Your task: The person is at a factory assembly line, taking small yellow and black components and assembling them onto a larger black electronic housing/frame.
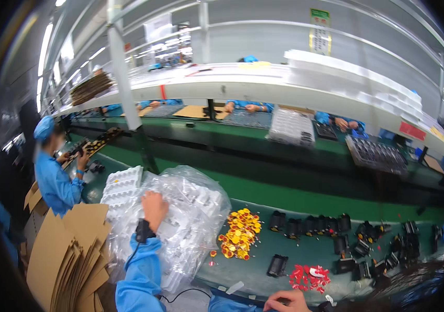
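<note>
My left hand (154, 209) reaches out over a clear plastic bag (209, 200), its fingers curled down and closed on the film. White moulded trays show through the bag, and another white tray (120, 187) sticks out beside it at the far left. A dark band with a thin cable circles my left wrist. My right hand (287, 301) is at the near edge, cut off by the picture's lower rim, so most of its fingers are hidden. Just beyond it lie a pile of small red pieces (308, 278) and a black plastic housing (277, 265).
Yellow-and-red round parts (240, 234) are heaped right of the bag. Several black housings (331, 224) stand across the right of the green bench. Cardboard sheets (71, 260) lean at the left. A co-worker in blue (58, 171) handles parts farther left. A white shelf (222, 91) spans the back.
</note>
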### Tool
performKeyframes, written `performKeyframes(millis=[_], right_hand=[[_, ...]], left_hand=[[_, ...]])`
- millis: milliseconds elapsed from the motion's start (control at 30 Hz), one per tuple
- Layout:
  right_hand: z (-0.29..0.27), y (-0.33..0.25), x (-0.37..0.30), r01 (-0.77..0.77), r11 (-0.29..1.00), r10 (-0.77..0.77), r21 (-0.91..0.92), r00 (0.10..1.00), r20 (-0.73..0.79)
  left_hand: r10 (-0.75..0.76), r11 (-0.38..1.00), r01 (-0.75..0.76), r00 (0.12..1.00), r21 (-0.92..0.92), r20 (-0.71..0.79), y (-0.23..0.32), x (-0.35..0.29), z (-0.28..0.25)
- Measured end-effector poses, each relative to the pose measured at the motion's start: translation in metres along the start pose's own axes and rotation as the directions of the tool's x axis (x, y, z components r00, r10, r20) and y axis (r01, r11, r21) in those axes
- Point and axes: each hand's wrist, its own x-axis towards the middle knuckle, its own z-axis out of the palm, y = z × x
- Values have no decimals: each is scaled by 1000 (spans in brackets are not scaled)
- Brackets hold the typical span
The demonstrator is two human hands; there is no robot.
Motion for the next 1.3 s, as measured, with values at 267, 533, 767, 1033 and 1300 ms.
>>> performKeyframes(millis=[267, 533, 767, 1033, 1300], right_hand=[[74, -106, 5, 243, 768, -374, -593, 921, -107], [50, -158, -6, 267, 615, -525, -742, 841, -133], [12, -138, -17, 138, 937, -131, -321, 990, 41], [20, -124, -20, 186, 859, -251, -476, 965, -77], [37, -103, -12, 235, 471, -591, -850, 799, -107]], left_hand=[[242, 717, -196, 970, -669, -24, 97, -115, -164], [586, 70, 162, 792, -984, 172, 231, -163, -180], [813, -178, 355, 579, -918, 66, 247, -168, -150], [822, -189, 497, 553, -847, 140, 258, -177, -152], [561, -451, 647, 742, -615, 368, 289, -212, -159]])
